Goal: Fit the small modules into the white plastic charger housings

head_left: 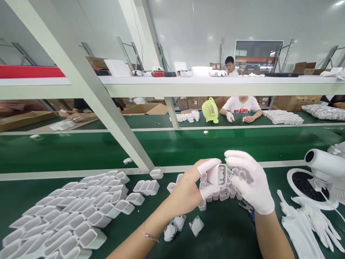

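Note:
My left hand (190, 189), bare except for white finger cots on thumb and forefinger, pinches a small white plastic charger body (217, 175) with its open end toward me. My right hand (249, 180) wears a white glove and closes on the same piece from the right. Directly under both hands lies a cluster of white rectangular shells (221, 192) on the green table (226, 233). A few bagged white parts (179, 225) lie near my left forearm.
Stacked rows of white shells (64, 216) fill the left. A white desk fan (322, 169) and loose white gloves (307, 223) are at right. A slanted frame post (107, 108) crosses the green conveyor (188, 147). Across it a person (242, 108) works beside a yellow fan (210, 110).

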`<state>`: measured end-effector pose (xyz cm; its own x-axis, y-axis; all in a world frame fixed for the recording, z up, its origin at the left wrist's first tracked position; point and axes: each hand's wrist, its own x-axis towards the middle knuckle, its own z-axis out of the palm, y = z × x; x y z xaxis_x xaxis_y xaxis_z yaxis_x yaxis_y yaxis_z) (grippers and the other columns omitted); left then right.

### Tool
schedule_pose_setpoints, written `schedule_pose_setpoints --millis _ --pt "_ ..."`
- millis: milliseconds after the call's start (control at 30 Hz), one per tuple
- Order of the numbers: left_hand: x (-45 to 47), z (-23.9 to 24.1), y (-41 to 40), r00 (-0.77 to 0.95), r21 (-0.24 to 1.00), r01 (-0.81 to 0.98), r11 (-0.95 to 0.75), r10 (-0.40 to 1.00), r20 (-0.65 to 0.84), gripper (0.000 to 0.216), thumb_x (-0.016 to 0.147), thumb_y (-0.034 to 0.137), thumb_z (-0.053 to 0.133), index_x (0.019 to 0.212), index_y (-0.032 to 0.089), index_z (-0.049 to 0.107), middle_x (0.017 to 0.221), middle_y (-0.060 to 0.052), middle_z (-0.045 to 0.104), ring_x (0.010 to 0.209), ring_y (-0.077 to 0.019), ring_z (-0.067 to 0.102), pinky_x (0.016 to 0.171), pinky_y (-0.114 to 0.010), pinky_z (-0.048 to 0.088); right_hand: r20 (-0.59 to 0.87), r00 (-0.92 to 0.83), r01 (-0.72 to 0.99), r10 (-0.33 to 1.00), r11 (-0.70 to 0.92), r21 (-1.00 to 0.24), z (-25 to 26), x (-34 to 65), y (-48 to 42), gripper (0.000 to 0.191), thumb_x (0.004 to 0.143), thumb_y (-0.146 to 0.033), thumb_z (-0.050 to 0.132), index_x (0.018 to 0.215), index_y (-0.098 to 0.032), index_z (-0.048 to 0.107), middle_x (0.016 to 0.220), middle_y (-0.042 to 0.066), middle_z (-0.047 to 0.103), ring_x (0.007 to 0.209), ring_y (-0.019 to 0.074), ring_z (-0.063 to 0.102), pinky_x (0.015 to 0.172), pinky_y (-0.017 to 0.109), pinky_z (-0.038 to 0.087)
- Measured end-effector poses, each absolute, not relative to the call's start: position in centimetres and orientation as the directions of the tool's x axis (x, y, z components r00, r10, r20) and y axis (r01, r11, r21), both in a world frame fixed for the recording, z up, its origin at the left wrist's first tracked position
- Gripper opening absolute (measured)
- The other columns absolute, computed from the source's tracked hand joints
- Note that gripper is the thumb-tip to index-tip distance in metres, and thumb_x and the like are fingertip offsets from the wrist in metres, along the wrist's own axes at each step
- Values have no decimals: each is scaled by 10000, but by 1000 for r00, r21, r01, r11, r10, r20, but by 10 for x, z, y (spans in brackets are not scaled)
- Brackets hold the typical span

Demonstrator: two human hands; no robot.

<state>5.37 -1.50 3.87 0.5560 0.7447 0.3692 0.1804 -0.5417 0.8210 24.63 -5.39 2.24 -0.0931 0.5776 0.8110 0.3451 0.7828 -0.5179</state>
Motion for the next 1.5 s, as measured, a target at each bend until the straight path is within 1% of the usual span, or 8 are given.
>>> schedule_pose_setpoints --millis 167,367,667,900,1167,1267,1367,1500 --pt "39 26 -22 650 443 267 -856 499 573 442 888 205 570 1317 262 479 1203 -99 617 1043 -236 582 874 -388 514 762 -172 652 624 652 -387 25 232 -64 188 870 -139 525 915 -267 655 1029 12 691 896 171 644 771 305 541" --pt "28 -4 -30 650 101 420 -902 377 660 534 905 148 498 1417 220 363 1117 -132 653 1026 -281 594 834 -411 540 789 -263 830 555 547 -107 1 208 -66 253 879 -112 439 821 -196 671 994 74 726 759 194 653 689 332 533" --pt "-10 -66 -66 695 360 450 -817 573 434 569 899 161 502 1436 256 344 1194 -137 645 1005 -261 647 783 -341 588 630 -192 610 752 595 -524 -71 177 -80 178 716 -107 449 677 -221 580 829 22 714 736 152 675 660 242 529" --pt "-60 -110 -75 576 376 596 -710 704 416 419 893 231 512 1310 253 488 1169 -98 661 1052 -261 649 820 -326 583 367 -49 434 929 351 -830 -91 185 -101 100 690 -142 487 656 -223 535 767 14 688 691 150 662 636 248 535" --pt "-110 -144 -65 379 158 869 -468 837 394 488 888 278 459 1369 207 414 1260 -149 605 1144 -348 563 887 -481 481 274 -52 779 960 210 -591 -136 232 -128 193 831 -113 431 753 -213 577 781 46 666 720 203 632 684 347 535" --pt "-81 -125 -61 412 166 835 -525 796 444 430 905 295 475 1329 224 452 1245 -139 610 1144 -343 545 902 -486 436 288 -56 790 956 219 -573 -144 236 -140 198 851 -185 475 1018 -198 582 1011 95 669 850 232 632 766 404 539" --pt "-38 -108 -48 530 164 754 -636 737 418 340 897 260 500 1228 197 550 1226 -140 616 1128 -340 548 892 -491 438 263 -72 835 962 203 -512 -144 233 -144 510 759 -220 625 1248 -187 484 1183 128 618 996 282 610 838 463 536" --pt "1 -104 -31 651 143 690 -710 694 308 255 819 68 475 947 157 676 1292 -174 562 1218 -385 485 907 -550 441 207 -102 867 973 189 -462 -141 226 -141 407 695 -105 635 1082 -219 584 1235 104 614 1043 309 589 847 499 532"
